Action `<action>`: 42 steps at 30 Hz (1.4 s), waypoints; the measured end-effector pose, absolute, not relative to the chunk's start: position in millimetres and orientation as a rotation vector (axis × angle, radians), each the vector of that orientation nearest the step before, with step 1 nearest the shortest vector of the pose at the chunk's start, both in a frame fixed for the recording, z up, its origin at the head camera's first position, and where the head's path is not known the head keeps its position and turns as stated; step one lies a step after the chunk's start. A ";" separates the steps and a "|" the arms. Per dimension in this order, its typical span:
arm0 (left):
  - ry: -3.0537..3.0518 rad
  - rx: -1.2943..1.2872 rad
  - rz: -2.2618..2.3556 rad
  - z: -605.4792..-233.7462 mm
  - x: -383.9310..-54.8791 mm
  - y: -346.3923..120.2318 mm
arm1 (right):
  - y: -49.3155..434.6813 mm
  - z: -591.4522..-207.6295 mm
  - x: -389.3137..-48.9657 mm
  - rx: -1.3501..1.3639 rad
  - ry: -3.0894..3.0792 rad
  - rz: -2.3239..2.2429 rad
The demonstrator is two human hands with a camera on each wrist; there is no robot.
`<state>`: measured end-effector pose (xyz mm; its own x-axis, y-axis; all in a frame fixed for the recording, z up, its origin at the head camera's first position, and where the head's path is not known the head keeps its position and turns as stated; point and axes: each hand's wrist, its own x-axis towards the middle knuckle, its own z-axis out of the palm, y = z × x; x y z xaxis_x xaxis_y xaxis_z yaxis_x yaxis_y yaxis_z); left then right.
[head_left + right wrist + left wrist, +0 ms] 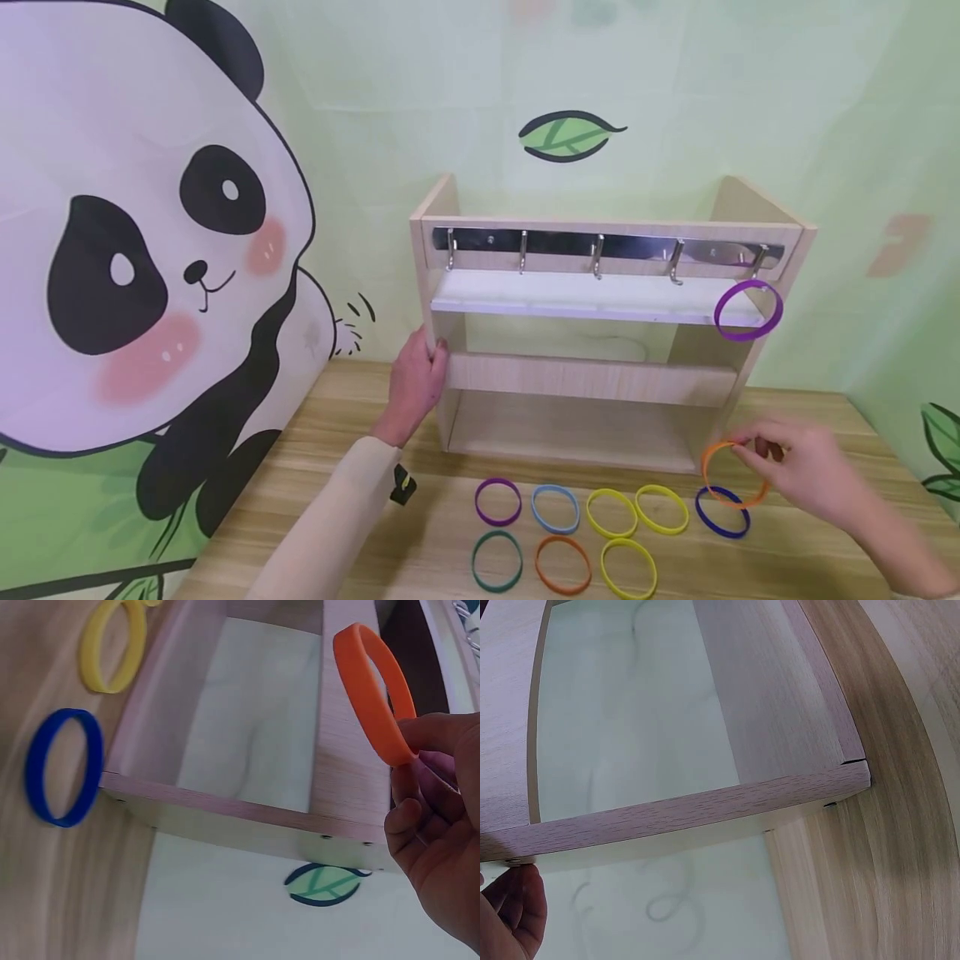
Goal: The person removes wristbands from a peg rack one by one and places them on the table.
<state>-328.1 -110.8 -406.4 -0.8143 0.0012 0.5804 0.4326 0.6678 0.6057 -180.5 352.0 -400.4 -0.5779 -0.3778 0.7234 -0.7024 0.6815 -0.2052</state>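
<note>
My left hand [415, 379] grips the left side panel of a pale wooden shelf [592, 377]; in the left wrist view its fingers [529, 907] are at the panel's edge. My right hand [806, 462] pinches an orange wristband [367, 705] between thumb and fingers. That band is held in front of the shelf's lower right corner, overlapping a dark blue wristband [92, 765] on the table in the head view. A purple wristband [742, 337] hangs from the rightmost hook of the metal hook rail [558, 242].
More wristbands lie in two rows before the shelf: purple [498, 523], light blue [557, 531], green [497, 590], orange [562, 592] and several yellow ones [611, 534]. The wooden table [360, 392] meets a printed backdrop with a panda [225, 333]. A small black object [402, 486] is beside the left sleeve.
</note>
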 end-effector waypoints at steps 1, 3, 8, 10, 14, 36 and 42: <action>-2.334 -0.335 -1.042 -405.9 -328.1 -110.7 | 352.4 -404.6 -179.4 0.819 -2.255 0.648; -2.335 -0.333 -1.036 -405.6 -328.4 -110.5 | 352.9 -412.6 -177.8 0.804 -2.302 0.657; -2.337 -0.325 -1.035 -405.5 -328.6 -110.3 | 351.4 -436.6 -179.0 0.870 -2.307 0.701; -2.338 -0.324 -1.035 -405.7 -328.4 -110.4 | 350.1 -446.8 -179.7 0.924 -2.284 0.726; -2.337 -0.329 -1.034 -406.4 -328.0 -110.0 | 347.5 -464.2 -176.8 0.966 -2.337 0.783; -2.329 -0.331 -1.063 -407.1 -329.6 -111.0 | 339.6 -495.8 -172.7 1.101 -2.543 0.866; -2.325 -0.331 -1.054 -406.7 -329.4 -110.1 | 338.5 -504.7 -178.7 1.198 -2.475 0.845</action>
<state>-329.4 -110.1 -406.7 -0.8125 -0.0060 0.5830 0.4345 0.6606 0.6122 -178.7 338.5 -504.7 -0.6241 -0.6273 0.4658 -0.7812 0.4895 -0.3875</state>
